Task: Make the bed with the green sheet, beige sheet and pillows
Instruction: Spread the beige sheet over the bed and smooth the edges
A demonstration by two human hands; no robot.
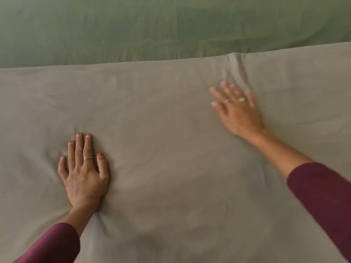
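The beige sheet (171, 139) lies spread over the near part of the bed and fills most of the view. Its far edge runs across the frame, and beyond it the green sheet (152, 29) covers the mattress. My left hand (83, 171) presses flat on the beige sheet at the lower left, fingers straight. Farther out on the right, my right hand (237, 109) lies flat on the same sheet with fingers spread, just below a small ridge of wrinkles near the sheet's edge. No pillows are in view.
Soft creases run through the beige sheet around both hands. Dark red sleeves cover both forearms at the lower corners.
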